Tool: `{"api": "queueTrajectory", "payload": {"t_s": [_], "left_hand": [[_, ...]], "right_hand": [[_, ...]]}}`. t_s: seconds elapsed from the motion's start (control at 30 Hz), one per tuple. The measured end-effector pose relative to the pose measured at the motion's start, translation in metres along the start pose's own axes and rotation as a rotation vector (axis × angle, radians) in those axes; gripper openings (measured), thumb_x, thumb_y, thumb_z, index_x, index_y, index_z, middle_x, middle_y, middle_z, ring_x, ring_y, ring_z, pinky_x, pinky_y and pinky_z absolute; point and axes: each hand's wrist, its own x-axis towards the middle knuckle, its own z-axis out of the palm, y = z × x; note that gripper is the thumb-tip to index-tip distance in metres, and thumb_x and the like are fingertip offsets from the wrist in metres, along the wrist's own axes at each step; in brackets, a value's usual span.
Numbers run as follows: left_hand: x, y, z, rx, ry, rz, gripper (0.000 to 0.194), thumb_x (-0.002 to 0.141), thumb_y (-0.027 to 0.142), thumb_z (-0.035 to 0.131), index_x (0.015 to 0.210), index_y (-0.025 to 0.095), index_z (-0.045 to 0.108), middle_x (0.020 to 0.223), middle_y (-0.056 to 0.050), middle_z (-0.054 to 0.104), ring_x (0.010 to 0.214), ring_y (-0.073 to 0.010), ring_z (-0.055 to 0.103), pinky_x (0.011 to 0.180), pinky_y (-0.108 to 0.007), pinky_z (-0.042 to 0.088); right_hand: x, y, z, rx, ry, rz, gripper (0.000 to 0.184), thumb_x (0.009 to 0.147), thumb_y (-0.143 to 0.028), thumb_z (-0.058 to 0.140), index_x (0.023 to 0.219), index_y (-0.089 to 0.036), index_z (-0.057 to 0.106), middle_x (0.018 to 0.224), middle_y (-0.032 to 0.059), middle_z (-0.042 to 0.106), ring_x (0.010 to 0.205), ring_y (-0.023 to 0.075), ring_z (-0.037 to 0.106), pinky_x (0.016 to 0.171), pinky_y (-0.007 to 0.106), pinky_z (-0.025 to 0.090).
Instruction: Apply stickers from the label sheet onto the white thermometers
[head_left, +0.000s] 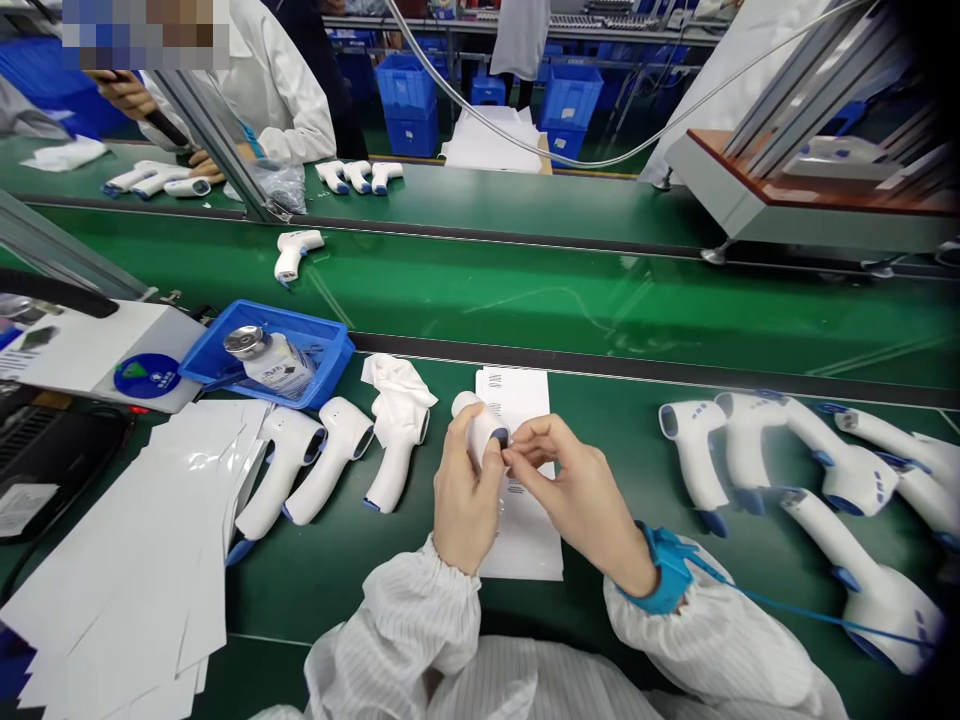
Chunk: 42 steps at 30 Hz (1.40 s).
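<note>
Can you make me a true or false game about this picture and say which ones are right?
1. The left hand holds a white device. True.
2. The right hand is far away from that device. False: the right hand's fingertips are at its blue-rimmed end.
3. A blue band is on the left wrist. False: the blue band is around the right wrist.
4. A bottle is inside the blue tray. True.
5. The big pile of white sheets is right of both hands. False: the white sheets are on the left.
</note>
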Motion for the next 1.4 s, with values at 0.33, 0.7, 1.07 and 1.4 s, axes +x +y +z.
{"api": "queueTrajectory", "payload": {"t_s": [0.33, 0.7, 1.07, 1.4], "left_hand": [[0.001, 0.014, -0.009, -0.501, -0.251, -0.391, 0.055, 0.091, 0.057, 0.044, 0.139, 0.032, 0.034, 0.069, 0.003, 0.051, 0.049, -0.0110, 0.046, 0.045, -0.023, 0.044], [-0.012, 0.017, -0.015, -0.253, -0.347, -0.181, 0.079, 0.084, 0.014, 0.049, 0.149, 0.040, 0.012, 0.139, -0.008, 0.039, 0.064, -0.0106, 0.054, 0.062, -0.030, 0.051], [-0.012, 0.016, -0.017, -0.243, -0.296, -0.168, 0.079, 0.080, 0.010, 0.050, 0.147, 0.038, 0.018, 0.148, -0.007, 0.034, 0.086, -0.0168, 0.061, 0.075, -0.032, 0.054], [-0.019, 0.027, -0.019, -0.372, -0.251, -0.261, 0.059, 0.093, 0.042, 0.049, 0.147, 0.043, 0.026, 0.128, -0.006, 0.053, 0.053, -0.0089, 0.050, 0.054, -0.028, 0.049]], "right_hand": [[0.022, 0.006, -0.006, 0.254, 0.048, 0.000, 0.024, 0.082, -0.035, 0.066, 0.099, -0.023, 0.053, 0.092, 0.0007, 0.060, 0.084, 0.0160, 0.060, 0.072, 0.031, 0.050], [0.030, 0.002, 0.004, 0.245, 0.029, -0.153, 0.008, 0.087, -0.026, 0.062, 0.086, -0.023, 0.055, 0.091, -0.0002, 0.057, 0.090, 0.0160, 0.056, 0.086, 0.033, 0.044], [0.020, 0.004, -0.001, 0.327, -0.140, -0.139, 0.030, 0.078, -0.019, 0.071, 0.103, -0.027, 0.056, 0.109, 0.0013, 0.054, 0.108, 0.0191, 0.053, 0.099, 0.038, 0.041], [0.018, -0.005, 0.010, 0.212, 0.178, -0.291, 0.008, 0.086, -0.018, 0.064, 0.085, -0.024, 0.058, 0.092, 0.0004, 0.062, 0.090, 0.0167, 0.059, 0.084, 0.034, 0.046]]}}
